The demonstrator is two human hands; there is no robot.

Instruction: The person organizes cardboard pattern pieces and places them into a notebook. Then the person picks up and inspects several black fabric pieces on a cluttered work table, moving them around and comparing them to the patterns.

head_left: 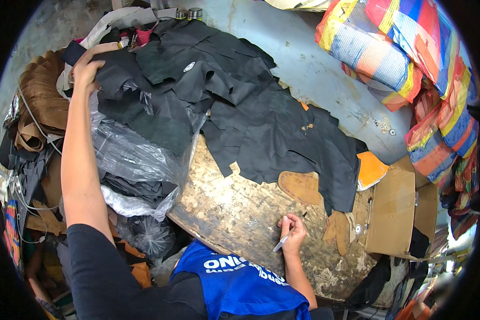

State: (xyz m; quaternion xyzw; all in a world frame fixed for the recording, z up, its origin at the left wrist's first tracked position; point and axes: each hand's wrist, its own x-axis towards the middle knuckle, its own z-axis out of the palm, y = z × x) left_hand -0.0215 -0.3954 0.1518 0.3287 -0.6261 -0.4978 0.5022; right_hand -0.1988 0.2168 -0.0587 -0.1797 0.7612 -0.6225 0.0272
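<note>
At the far left my left hand [86,73] reaches to the edge of the pile of black leather pieces [178,69], beside a small dark blue piece [73,53]. Its fingers are small and partly hidden, so I cannot make out whether they grip anything. My right hand [292,234] is closed around a slim silver-white pen [284,241] above the worn wooden table [224,213]. Beyond this hand lie a rounded tan leather piece [300,186] and a large black leather sheet [282,138]. Clear plastic wrapping [138,152] surrounds part of the black stack.
An open cardboard box [389,208] stands at the right, with an orange piece [372,169] beside it. Tan scraps [336,232] lie near the box. Striped woven sacks [373,58] bulge at the upper right. Rolled brown material [42,96] and loose cords crowd the left.
</note>
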